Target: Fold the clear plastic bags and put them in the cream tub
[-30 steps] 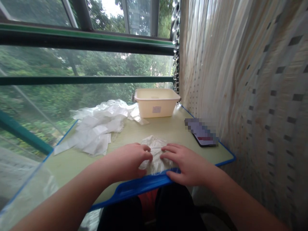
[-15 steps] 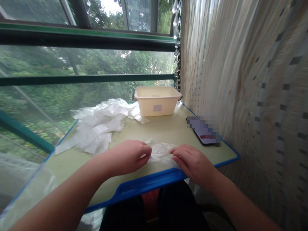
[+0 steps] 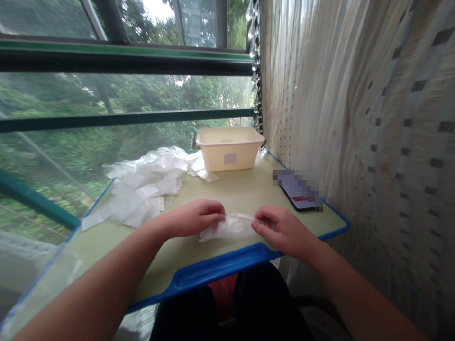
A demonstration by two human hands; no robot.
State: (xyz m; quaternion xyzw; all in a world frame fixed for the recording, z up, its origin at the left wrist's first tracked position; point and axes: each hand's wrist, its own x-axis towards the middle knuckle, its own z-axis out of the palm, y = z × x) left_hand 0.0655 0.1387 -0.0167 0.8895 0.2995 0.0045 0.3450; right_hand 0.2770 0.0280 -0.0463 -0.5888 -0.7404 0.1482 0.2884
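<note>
A clear plastic bag is stretched flat between my hands, low over the near part of the table. My left hand pinches its left upper edge between thumb and fingers. At the other end, my right hand is closed on the right upper edge, fingers curled. A pile of crumpled clear plastic bags lies to the left, beyond my left forearm.
Toward the back of the table stands a cream plastic bin with grey side handles. A phone lies at the right edge. A blue raised rim runs along the near edge. Curtains hang on the right, beside a window.
Both hands have shifted slightly away from me and now grip the bag's upper edge. The bag, crumpled before, is drawn out straighter between them.
</note>
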